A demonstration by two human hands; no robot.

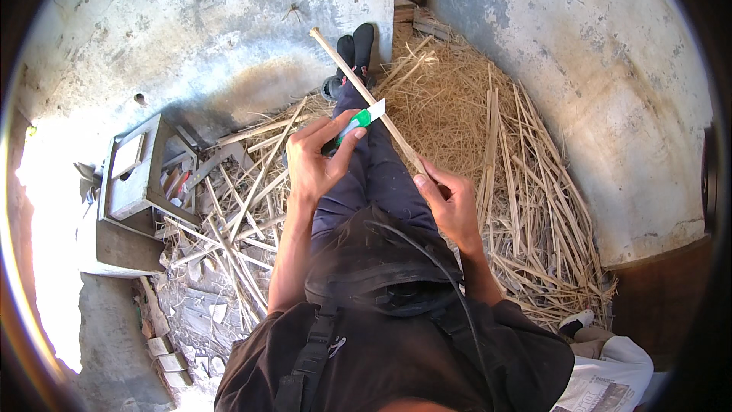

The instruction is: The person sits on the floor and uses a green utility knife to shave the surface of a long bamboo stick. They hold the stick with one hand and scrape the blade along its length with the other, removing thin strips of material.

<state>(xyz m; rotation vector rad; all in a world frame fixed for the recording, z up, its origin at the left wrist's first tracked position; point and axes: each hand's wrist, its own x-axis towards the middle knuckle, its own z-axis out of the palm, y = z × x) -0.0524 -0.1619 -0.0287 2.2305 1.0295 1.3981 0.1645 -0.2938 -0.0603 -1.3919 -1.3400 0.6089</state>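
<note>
My left hand (pixel 314 154) is closed round the green handle of a utility knife (pixel 354 127). Its pale blade lies against the middle of a long, light-coloured wooden stick (pixel 399 136). Between the thumb and fingers of my right hand (pixel 448 197), the stick's near end is gripped. From there it slants up and away to the left, its far end above my stretched-out legs (pixel 371 175). Part of the knife handle is hidden inside my left fingers.
Straw (pixel 450 111) heaps up in the far corner. Long split sticks (pixel 534 206) lie along the right wall, and more sticks (pixel 248 206) are scattered at left. A worn wooden frame (pixel 141 175) stands at far left. Another person's white garment (pixel 610 374) shows at lower right.
</note>
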